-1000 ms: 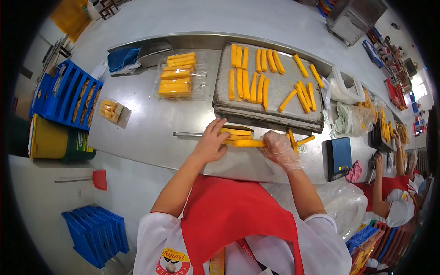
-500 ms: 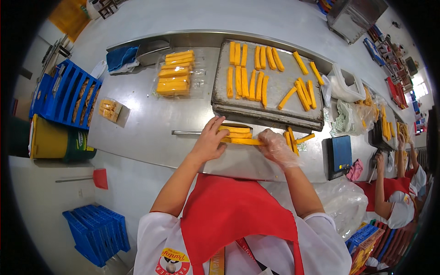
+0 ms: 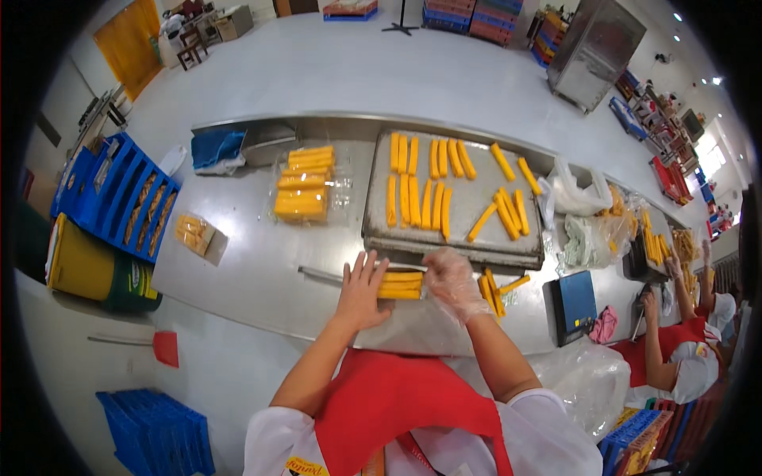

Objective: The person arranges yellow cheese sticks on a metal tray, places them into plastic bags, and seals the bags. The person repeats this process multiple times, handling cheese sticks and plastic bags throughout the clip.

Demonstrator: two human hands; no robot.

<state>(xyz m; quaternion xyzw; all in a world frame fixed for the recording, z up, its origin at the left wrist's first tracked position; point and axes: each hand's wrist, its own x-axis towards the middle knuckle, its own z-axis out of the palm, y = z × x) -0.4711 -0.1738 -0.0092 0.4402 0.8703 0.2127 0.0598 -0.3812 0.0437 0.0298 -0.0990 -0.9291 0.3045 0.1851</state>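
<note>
3 yellow bread sticks (image 3: 402,285) btwn hands on tabletop (image 3: 254,297). Bare L hand (image 3: 363,295): fingers slightly spread, at left ends. Gloved R hand (image 3: 454,284) by right ends, fingers bent, can't tell if pinching. 3 loose sticks (image 3: 492,293) just R; approx 19 on sheet pan (image 3: 476,186) beyond.

Stacked blue crates (image 3: 155,432), red dustpan (image 3: 165,349), pink cloth (image 3: 605,324); tall metal box (image 3: 597,54), perhaps a cabinet, upper right
</note>
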